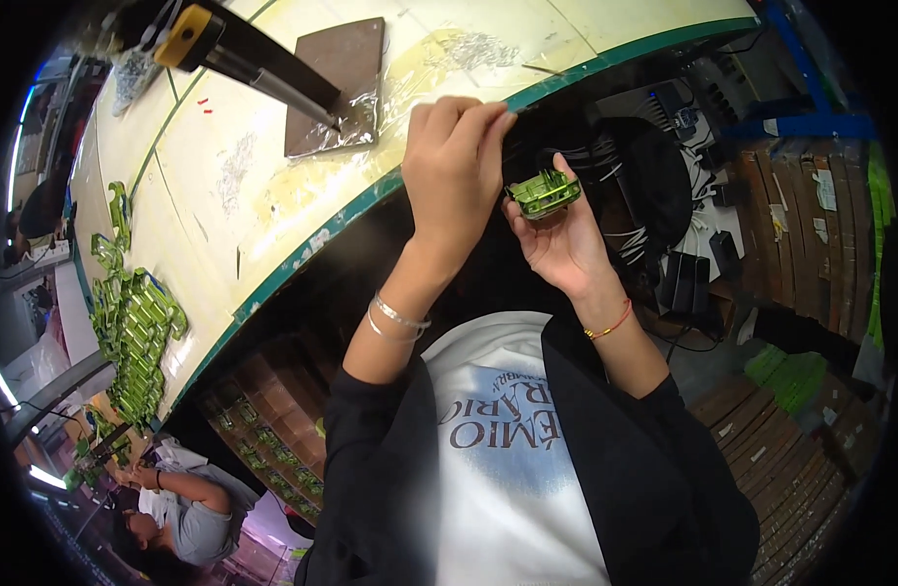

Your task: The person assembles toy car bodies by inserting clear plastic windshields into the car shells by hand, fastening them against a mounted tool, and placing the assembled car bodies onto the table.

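Note:
My right hand [566, 239] holds a small green plastic housing [544, 195], open side up, between thumb and fingers just off the table's green edge. Beside it, to the left and a little higher, my left hand [456, 161] is raised with thumb and fingertips pinched together. Whatever sits in that pinch is too small to make out. A brown plate [356, 59] lies on the table beyond my left hand, and a dark fixture [273, 68] with a metal rod reaches down over it.
Small metal pieces lie scattered on the pale table [200, 283], in a far patch [473, 49] and farther left. Many green housings [136, 332] are heaped at the left. A co-worker [195, 508] sits at lower left. Stacked cardboard [791, 244] and cables stand at the right.

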Demonstrator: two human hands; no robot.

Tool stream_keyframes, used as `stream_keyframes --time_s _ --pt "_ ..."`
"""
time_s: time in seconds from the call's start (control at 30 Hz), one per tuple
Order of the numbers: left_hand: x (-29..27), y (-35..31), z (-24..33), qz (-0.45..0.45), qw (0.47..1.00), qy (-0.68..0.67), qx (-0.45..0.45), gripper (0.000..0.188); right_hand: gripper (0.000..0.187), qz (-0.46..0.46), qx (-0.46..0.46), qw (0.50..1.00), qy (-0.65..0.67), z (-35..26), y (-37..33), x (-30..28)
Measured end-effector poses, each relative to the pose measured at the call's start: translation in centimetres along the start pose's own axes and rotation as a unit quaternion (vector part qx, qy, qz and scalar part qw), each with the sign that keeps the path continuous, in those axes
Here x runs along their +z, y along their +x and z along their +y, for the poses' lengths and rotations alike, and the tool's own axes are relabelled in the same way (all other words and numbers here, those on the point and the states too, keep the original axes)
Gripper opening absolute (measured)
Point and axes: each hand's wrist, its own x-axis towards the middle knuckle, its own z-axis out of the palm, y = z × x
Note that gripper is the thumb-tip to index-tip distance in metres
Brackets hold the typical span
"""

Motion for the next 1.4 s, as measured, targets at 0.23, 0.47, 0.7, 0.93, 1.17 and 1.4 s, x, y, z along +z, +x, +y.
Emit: stream_keyframes --time_s 0.23,0.47,0.7,0.93,1.17,1.4 --pt "4.2 3.2 -1.9 -0.004 0.990 0.138 -0.019 0.013 0.058 0.006 0.004 1.000 0.014 -0.8 -0.4 -0.6" --pt "2.2 2.7 -1.9 -0.067 0.986 0.150 -0.032 0.012 0.056 0.013 0.000 1.000 0.002 -1.2 -0.2 -0.6" --pt "2.2 2.5 -1.5 -0.038 0.993 0.090 -0.073 0.010 0.053 0.013 -0.003 1.000 -0.015 -1.1 0.1 -0.3" --pt "4.6 4.4 -2.1 -0.053 0.991 0.121 0.004 0.008 0.052 0.026 -0.007 0.999 -0.017 -1.2 -0.1 -0.2" --pt "2.9 3.0 -2.1 -0.025 0.990 0.126 0.059 0.010 0.051 0.024 -0.020 0.999 -0.021 -1.4 0.2 -0.4" --pt "-3.4 -1.1 2.5 -0.081 0.994 -0.047 -0.061 0.015 0.040 -0.002 -0.119 0.989 -0.086 -1.0 0.4 0.6"
